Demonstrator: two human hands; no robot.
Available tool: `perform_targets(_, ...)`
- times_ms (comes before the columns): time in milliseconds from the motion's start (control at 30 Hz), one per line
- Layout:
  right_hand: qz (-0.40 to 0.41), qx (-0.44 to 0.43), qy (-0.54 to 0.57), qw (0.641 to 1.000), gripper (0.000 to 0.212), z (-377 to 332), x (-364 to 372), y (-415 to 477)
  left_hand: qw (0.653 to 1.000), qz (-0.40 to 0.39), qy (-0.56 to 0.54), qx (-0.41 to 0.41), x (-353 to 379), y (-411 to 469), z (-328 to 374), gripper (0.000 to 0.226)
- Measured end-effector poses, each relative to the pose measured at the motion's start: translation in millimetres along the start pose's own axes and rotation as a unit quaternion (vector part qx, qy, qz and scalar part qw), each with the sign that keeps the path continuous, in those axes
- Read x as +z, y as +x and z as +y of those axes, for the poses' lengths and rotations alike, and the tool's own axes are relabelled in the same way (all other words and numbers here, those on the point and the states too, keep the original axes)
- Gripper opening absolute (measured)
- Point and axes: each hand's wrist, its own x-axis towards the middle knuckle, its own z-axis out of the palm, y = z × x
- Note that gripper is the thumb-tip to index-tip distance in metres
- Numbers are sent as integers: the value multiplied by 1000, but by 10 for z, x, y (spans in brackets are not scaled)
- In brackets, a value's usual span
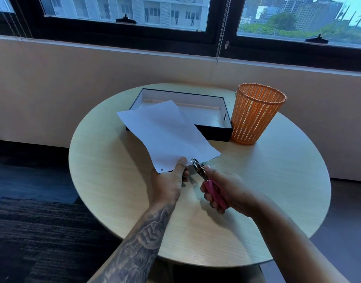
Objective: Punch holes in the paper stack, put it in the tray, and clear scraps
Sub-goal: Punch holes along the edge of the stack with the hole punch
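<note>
A white paper stack (167, 135) is held slanted above the round table, its far end over the tray. My left hand (169, 184) pinches its near edge, thumb on top. One small punched hole shows near the stack's near-left corner. My right hand (226, 193) grips the pink handles of a hole punch (206, 176); its metal jaws sit at the paper's near edge, just right of my left thumb. The black tray (214, 131) with a white inside lies at the back of the table, partly hidden by the paper.
An orange mesh waste basket (255, 117) stands upright right of the tray, touching it. The round light-wood table (114, 180) has dark carpet to its left. A wall and windows run behind it.
</note>
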Motion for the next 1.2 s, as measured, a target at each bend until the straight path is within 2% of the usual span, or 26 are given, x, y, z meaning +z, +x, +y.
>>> perform_targets(233, 5, 32, -24, 999, 60, -4, -76, 11, 998, 14, 61, 18, 40, 47, -59, 45)
perform_targets(433, 8, 59, -32, 998, 60, 36, -119, 54, 991, 0, 130, 1, 42, 33, -71, 50)
perform_targets(667, 2, 63, -31, 998, 61, 48, -157, 87, 991, 11, 131, -2, 70, 40, -50, 40)
perform_targets(967, -5, 66, -24, 998, 64, 36, -146, 69, 982, 13, 186, -1, 59, 47, -59, 49)
perform_targets(1100, -3, 58, -30, 998, 67, 33, -215, -34, 986, 9, 168, -15, 32, 38, -57, 53)
perform_targets(1200, 35, 29, -49, 998, 60, -1, -343, -150, 995, 2, 94, -17, 35, 62, -53, 46)
